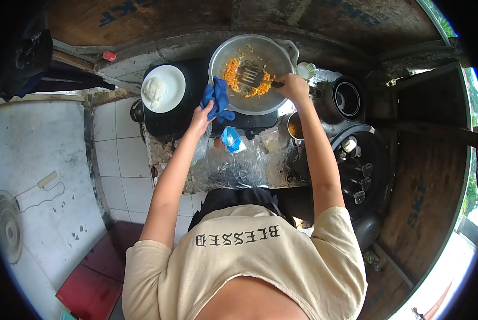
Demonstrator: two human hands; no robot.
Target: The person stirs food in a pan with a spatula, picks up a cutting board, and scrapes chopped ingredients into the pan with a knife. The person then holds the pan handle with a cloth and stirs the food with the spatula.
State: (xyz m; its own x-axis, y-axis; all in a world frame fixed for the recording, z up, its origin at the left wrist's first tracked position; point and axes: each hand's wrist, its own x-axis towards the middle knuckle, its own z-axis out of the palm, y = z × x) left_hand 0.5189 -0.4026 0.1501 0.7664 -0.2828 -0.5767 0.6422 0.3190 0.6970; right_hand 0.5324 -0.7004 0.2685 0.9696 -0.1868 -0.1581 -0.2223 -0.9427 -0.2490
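A wide metal wok (239, 101) sits on the black stove (196, 120), with chopped orange food (231, 72) spread over its bottom. My left hand (203, 114) is closed on a blue cloth (216, 98), which covers the wok's near-left rim; the handle there is hidden. Over the wok's right side, my right hand (294, 87) grips the handle of a dark slotted spatula (251, 77). The spatula's blade lies among the orange pieces. Left of the wok, a white plate (176, 82) bears a mound of white rice (155, 92).
Nearer me on the counter are a blue packet (231, 140) and a metal cup (294, 127) with orange-yellow contents. A glass jar (306, 70) and a dark pot (347, 97) stand to the right. Below them, a black basin (375, 154) holds utensils.
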